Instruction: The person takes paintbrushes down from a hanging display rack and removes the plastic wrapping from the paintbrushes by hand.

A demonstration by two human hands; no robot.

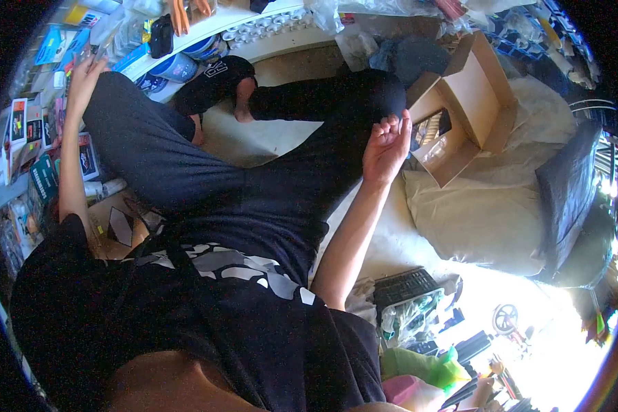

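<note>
My left hand (86, 75) is at the upper left beside my bent knee, among small packaged goods. Its fingers stretch up toward clear plastic packs (120, 51) and look apart; any contact with a pack is too small to make out. My right hand (388, 147) rests palm up by my other knee, loosely curled with one finger straight, holding nothing. Close to its right lies an opened cardboard box (477, 96), flaps raised. Inside the box are a dark-and-tan printed item (430, 129) and a piece of clear plastic (436, 152).
A white shelf (254, 27) at the top carries a black phone-like object (161, 36) and orange-handled tools (180, 17). Blue-labelled tubs (174, 69) stand under it. Large pale sacks (474, 213) sit to the right, near a black basket (405, 285). Another person's leg (220, 82) may show ahead.
</note>
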